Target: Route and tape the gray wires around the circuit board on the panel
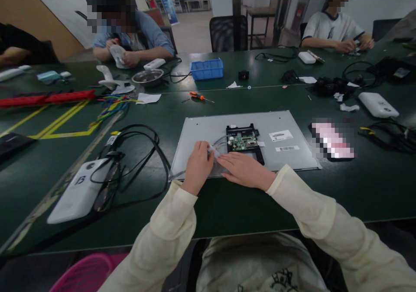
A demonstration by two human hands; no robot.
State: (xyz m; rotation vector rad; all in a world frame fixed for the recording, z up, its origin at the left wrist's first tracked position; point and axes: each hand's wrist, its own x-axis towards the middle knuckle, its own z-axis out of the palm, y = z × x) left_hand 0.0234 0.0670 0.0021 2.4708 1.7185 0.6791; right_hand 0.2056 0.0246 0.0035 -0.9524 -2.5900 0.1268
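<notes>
Electronics workshop: exposed circuit board (pixel 239 143), screwdriver (pixel 196 96), long green worktable (pixel 247 214)

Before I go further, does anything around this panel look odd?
Nothing looks clearly damaged on the silver panel or green circuit board. Left of the panel, black cable lies in loose loops, which looks untidy.

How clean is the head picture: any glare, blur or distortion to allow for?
Head view: fairly dim lighting, soft sheen on the green tabletop; wide-angle stretch toward the edges; mosaic blocks over the smartphone; circuit board distinct on the silver panel, barcode label too small to read.
</notes>
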